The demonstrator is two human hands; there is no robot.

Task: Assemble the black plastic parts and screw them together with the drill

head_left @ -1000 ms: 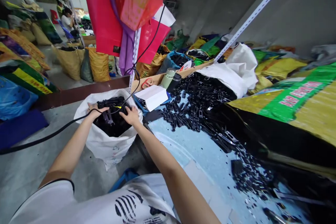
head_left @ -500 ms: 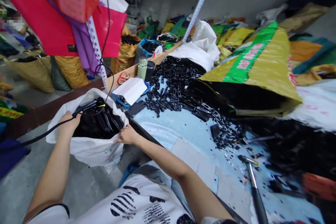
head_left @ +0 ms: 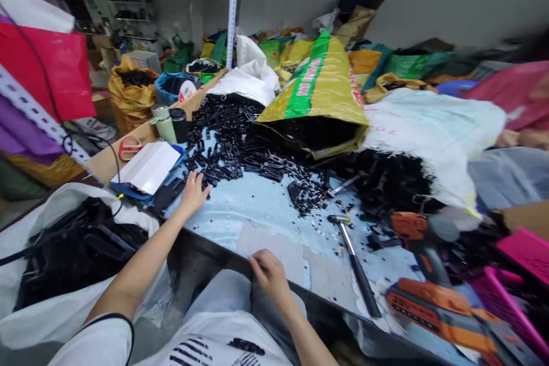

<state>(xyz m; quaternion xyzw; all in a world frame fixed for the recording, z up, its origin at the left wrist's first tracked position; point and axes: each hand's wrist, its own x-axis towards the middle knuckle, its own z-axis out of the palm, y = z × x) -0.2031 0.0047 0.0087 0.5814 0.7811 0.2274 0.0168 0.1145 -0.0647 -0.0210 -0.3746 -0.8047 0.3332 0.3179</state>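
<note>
My left hand [head_left: 194, 194] reaches over the blue tabletop [head_left: 227, 206], fingers stretched out beside the near edge of a heap of small black parts [head_left: 225, 163]. Nothing shows in its grip. At the table's front edge is my right hand [head_left: 271, 275], loosely bent with thumb and fingers apart and nothing visible in it. The white sack [head_left: 64, 197] at the lower left stands open, filled with long black pieces [head_left: 103, 234]; neither hand touches it.
A hammer [head_left: 358, 269] and an orange cordless drill [head_left: 433, 297] lie to the right. Behind the heap rests an open yellow sack [head_left: 321, 91]. A white notepad [head_left: 148, 167], red scissors [head_left: 128, 148] and a green bottle [head_left: 163, 124] stand at the left. A pink basket [head_left: 506, 303] is far right.
Both hands have let go of the white sack's rim. My left hand has moved onto the table by the black parts, my right to the table's front edge. The view has swung right.
</note>
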